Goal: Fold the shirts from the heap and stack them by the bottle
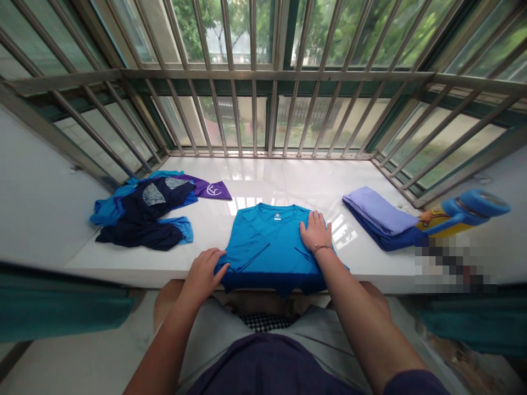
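Observation:
A bright blue T-shirt [267,247] lies folded on the white stone sill [263,181], collar toward the window and a darker blue fold along the near edge. My left hand [203,272] rests on the shirt's near left corner, fingers lying over its edge. My right hand [316,231] lies flat on the shirt's right side, fingers spread, near the shoulder. Neither hand visibly grips the cloth.
To the left lie a crumpled pile of navy and blue clothes [142,211] and a purple cloth with a white logo [212,189]. To the right are folded lilac and navy clothes [379,219] and a blue-and-yellow bottle [465,211]. Metal window bars [263,74] stand behind the sill.

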A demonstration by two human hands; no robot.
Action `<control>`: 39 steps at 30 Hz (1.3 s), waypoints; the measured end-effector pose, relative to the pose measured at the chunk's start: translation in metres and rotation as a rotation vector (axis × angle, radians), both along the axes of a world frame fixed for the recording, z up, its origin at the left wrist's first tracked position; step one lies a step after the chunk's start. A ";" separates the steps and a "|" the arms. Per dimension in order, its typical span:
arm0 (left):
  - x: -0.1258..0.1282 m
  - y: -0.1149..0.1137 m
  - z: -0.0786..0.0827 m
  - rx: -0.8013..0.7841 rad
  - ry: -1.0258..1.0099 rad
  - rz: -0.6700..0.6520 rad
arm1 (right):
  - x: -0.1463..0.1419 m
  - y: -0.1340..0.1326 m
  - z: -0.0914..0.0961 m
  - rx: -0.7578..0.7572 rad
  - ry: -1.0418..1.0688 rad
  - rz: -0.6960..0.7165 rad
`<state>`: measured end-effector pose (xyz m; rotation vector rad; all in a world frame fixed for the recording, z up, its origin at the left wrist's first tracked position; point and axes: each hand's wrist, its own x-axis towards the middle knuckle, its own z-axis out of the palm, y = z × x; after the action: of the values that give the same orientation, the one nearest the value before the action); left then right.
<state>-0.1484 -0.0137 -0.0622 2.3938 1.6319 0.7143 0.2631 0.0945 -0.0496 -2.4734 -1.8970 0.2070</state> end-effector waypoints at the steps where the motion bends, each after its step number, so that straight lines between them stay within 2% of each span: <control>1: -0.003 -0.002 0.001 -0.021 0.002 -0.016 | 0.000 0.000 0.000 0.000 0.002 0.000; 4: -0.008 -0.003 0.006 -0.099 -0.011 -0.066 | 0.001 0.000 -0.001 -0.002 0.000 -0.001; 8: -0.010 0.000 0.011 -0.193 -0.027 -0.039 | 0.002 0.001 -0.004 0.004 0.006 0.002; 10: -0.011 0.003 0.012 -0.223 -0.012 0.011 | 0.002 0.002 -0.006 0.009 0.014 0.000; 14: -0.020 0.008 0.012 -0.298 -0.034 0.209 | 0.002 0.002 -0.005 0.012 0.010 -0.001; 16: -0.027 0.009 0.011 -0.323 -0.080 0.250 | 0.002 0.002 -0.005 0.011 0.001 0.002; 21: -0.040 0.010 0.004 -0.282 -0.159 0.053 | 0.002 0.002 -0.004 0.012 -0.002 -0.001; 23: -0.043 0.010 0.004 -0.252 -0.179 0.013 | 0.002 0.002 -0.004 0.016 0.008 -0.002; 30: -0.054 0.013 0.019 -0.284 -0.087 -0.084 | 0.002 0.002 -0.004 0.010 -0.003 0.000; 33: -0.044 0.022 0.027 -0.247 -0.053 -0.036 | 0.001 0.002 -0.005 0.007 -0.011 0.001; 35: -0.027 0.033 0.030 -0.188 -0.044 -0.036 | 0.001 0.002 -0.006 0.003 -0.012 0.000; 39: 0.025 0.067 0.029 -0.105 0.020 -0.177 | 0.001 0.002 -0.006 0.006 0.004 -0.006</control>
<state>-0.1237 0.0531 -0.0332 2.4379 1.4044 0.5623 0.2645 0.0969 -0.0552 -2.4727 -1.8854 0.2048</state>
